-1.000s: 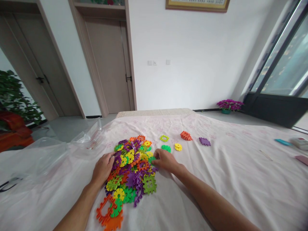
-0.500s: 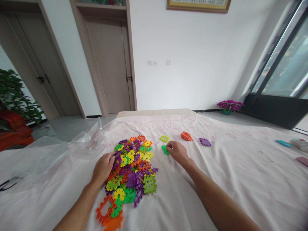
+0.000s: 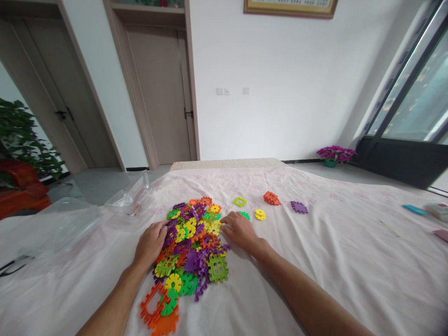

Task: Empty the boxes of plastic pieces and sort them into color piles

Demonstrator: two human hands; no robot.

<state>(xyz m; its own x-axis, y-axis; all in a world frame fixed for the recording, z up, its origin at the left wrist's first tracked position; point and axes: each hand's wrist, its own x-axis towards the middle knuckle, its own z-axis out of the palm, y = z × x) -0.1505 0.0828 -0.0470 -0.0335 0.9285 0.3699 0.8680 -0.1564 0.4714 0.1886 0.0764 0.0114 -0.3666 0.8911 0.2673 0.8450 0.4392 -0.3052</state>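
Note:
A heap of plastic interlocking building pieces, in purple, orange, yellow and green, lies on a pale cloth. My left hand rests against the heap's left side, fingers lying loosely and holding nothing I can see. At the heap's right edge, the fingertips of my right hand touch the yellow pieces, fingers slightly apart. Just behind that hand a green piece is partly hidden. A yellow notched disc lies to its right, and a yellow-green ring-like piece farther back.
An orange stack of pieces and a purple square piece lie farther right. Clear plastic packaging spreads over the left side. A blue object and a white device sit at the far right.
My right hand has moved left from the green piece to the heap's right edge. A yellow disc now shows where that hand was. My left hand has stayed put.

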